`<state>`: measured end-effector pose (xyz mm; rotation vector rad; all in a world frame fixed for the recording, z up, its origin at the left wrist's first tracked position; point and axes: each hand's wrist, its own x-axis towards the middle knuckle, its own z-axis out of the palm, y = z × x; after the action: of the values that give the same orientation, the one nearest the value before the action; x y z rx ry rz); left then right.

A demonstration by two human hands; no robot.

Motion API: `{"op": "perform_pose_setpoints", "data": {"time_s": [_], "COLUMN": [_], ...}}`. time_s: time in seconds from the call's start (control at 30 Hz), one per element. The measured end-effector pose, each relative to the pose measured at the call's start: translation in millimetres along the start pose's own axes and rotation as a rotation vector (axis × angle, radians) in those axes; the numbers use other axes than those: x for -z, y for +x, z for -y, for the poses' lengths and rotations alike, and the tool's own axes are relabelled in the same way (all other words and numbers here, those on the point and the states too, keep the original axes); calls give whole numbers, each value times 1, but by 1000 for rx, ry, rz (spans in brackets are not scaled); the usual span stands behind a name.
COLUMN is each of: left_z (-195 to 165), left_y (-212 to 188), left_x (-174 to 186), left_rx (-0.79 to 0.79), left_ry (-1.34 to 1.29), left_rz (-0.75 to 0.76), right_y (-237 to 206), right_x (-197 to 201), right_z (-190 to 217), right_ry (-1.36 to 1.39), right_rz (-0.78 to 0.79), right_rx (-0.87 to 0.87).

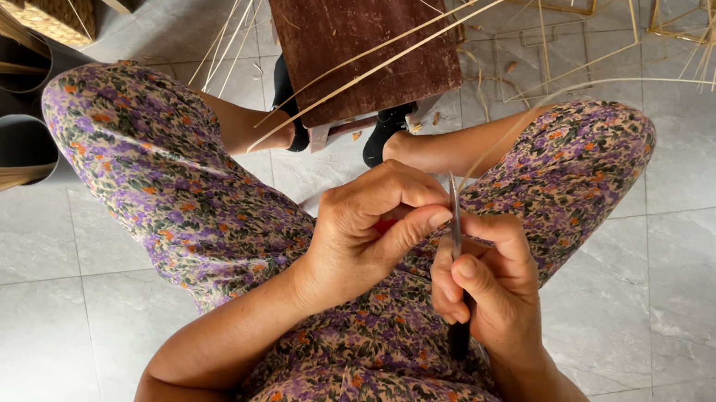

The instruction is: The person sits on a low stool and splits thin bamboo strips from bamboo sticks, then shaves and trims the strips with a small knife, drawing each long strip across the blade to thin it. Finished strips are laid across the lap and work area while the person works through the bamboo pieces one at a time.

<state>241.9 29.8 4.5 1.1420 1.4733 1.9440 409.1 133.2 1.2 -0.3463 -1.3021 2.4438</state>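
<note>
Right hand [486, 289] fingers grip thin steel blade [455, 229] upright; left hand [367, 235] pinches pale straw strip [518, 126] just beside it.

Smooth grey metal blade [454, 219], slightly shiny. Dry, matt straw-coloured strips [367, 67] over dark, worn wooden board [355, 23]. Glossy grey stone floor [711, 279]; soft floral cloth [191, 196].
</note>
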Motion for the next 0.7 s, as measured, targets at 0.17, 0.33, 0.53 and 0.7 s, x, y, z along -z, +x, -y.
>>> {"op": "perform_pose_setpoints", "data": {"time_s": [0.17,0.33,0.53,0.7], "left_z": [-2,-8,-13,-9], "left_y": [-1,1,1,1], "left_x": [0,3,3,1], "left_rx": [-6,110,33,13], "left_ry": [150,60,73,62], "left_rz": [-51,-14,-27,-51], "right_y": [3,5,4,7], "right_x": [1,2,-2,-9], "right_z": [-2,-2,1,5], "right_ry": [47,109,49,-40], "right_rz": [36,43,17,1], "right_rx": [-38,-36,-36,-51]}}
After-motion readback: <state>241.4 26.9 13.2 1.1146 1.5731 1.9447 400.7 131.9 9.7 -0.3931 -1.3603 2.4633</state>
